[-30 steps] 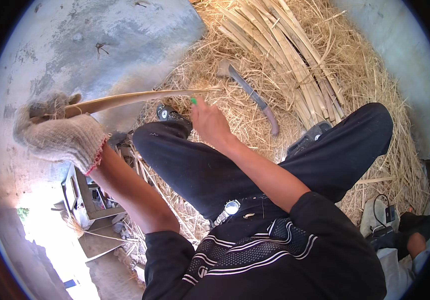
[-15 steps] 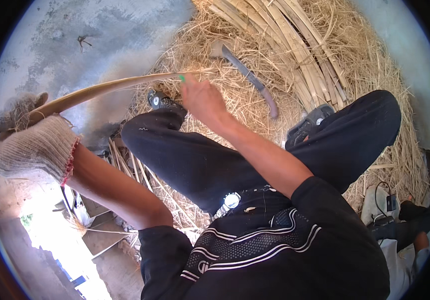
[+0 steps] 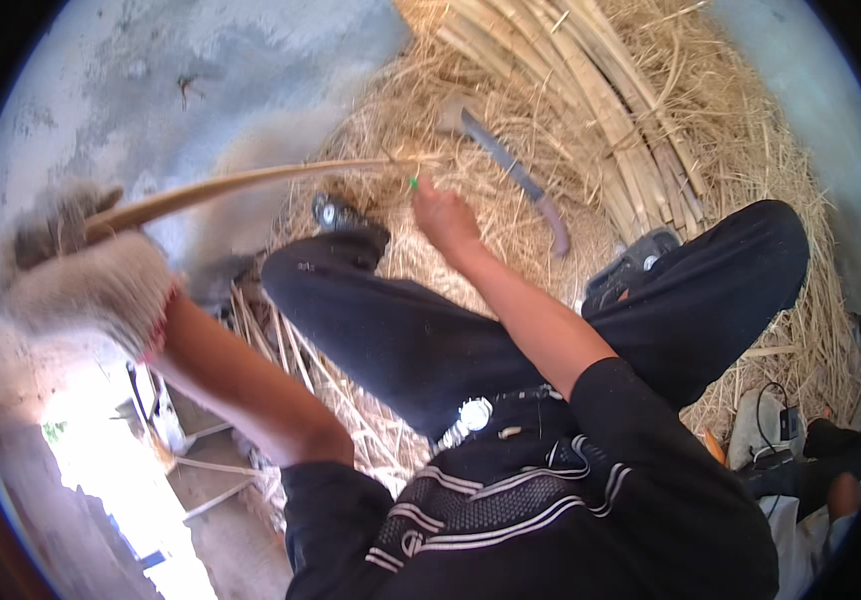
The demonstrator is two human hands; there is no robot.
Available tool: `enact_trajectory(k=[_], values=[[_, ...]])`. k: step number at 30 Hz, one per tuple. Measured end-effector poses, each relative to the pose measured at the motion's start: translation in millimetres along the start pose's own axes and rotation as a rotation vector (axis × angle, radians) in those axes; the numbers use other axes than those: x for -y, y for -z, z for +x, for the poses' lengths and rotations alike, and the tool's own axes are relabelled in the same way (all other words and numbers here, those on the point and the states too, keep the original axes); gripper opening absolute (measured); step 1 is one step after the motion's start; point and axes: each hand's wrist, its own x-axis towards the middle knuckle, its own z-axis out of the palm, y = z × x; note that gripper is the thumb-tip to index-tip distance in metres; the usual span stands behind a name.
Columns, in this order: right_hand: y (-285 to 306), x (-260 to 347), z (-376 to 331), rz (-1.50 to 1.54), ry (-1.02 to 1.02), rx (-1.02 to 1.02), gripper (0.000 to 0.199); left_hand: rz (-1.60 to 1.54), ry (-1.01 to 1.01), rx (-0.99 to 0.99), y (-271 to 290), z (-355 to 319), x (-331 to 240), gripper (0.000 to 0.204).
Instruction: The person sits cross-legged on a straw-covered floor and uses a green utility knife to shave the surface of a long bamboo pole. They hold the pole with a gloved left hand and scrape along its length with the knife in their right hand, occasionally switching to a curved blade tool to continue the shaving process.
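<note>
My left hand (image 3: 85,275), in a knitted grey-white glove with a red cuff edge, is closed around the thick end of a long, pale bamboo-like strip (image 3: 240,182). The strip reaches rightward with a slight bend, and its thin end lies beside my bare right hand (image 3: 447,222). That hand is closed, with a small green piece (image 3: 413,183) showing at its fingers. Most of what it grips is hidden. Beyond it, a machete-like knife (image 3: 510,165) with a dark blade and brown handle rests on the shavings.
Thin shavings (image 3: 410,90) cover the floor around my crossed legs. A bundle of split strips (image 3: 600,100) lies at the far right. A grey wall (image 3: 280,60) rises at the far left. At the lower right are a black device with a cable (image 3: 785,425) and part of another person.
My right hand has moved rightward along the strip toward its thin end. The left hand still grips the thick end. The whole view has shifted a little.
</note>
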Motion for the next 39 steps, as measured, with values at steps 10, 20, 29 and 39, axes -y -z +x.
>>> enact_trajectory(k=[10, 20, 29, 39], values=[[29.6, 53.7, -28.9, 0.479, 0.127, 0.054, 0.023, -0.141, 0.047, 0.397, 19.7, 5.8, -5.7, 0.025], [4.2, 63.0, -38.1, 0.059, 0.162, -0.077, 0.017, -0.441, 0.263, 0.761, 54.1, 35.1, 7.2, 0.026], [-25.0, 6.3, -26.8, -0.073, -0.003, -0.111, 0.025, -0.337, 0.186, 0.664, 48.6, 3.6, -11.7, 0.03], [27.8, 63.1, -40.9, 0.022, -0.006, 0.11, 0.026, -0.539, 0.286, 0.841, 48.7, 2.7, -2.5, 0.026]])
